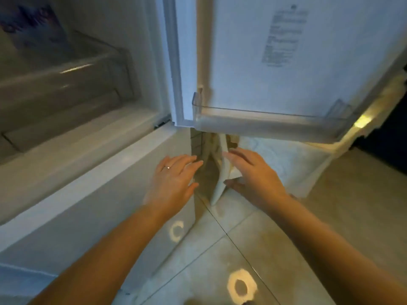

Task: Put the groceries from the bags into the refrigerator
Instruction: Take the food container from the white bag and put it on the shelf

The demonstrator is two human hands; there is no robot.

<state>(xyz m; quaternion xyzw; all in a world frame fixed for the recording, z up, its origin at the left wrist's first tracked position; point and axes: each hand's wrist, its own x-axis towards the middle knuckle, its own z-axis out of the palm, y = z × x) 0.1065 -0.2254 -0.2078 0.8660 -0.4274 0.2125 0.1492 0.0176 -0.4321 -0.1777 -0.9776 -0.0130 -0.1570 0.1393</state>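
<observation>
A white grocery bag (286, 159) stands on the floor under the open refrigerator door (253, 51), with its near edge hanging loose. My right hand (255, 175) reaches to that edge, fingers fairly straight above it and thumb below; no firm grip shows. My left hand (174, 179) is spread open, fingers straight, beside the refrigerator's lower corner and just left of the bag's mouth. The bag's contents are hidden in shadow. Inside the refrigerator a clear drawer (66, 84) sits at the bottom, with a blurred blue package (37, 25) above it.
An empty clear door bin (264, 122) hangs low on the door, right over the bag. The refrigerator's white lower front (88, 194) runs along the left. Tiled floor (330, 216) with bright light spots lies in front. Dark space lies past the door at far right.
</observation>
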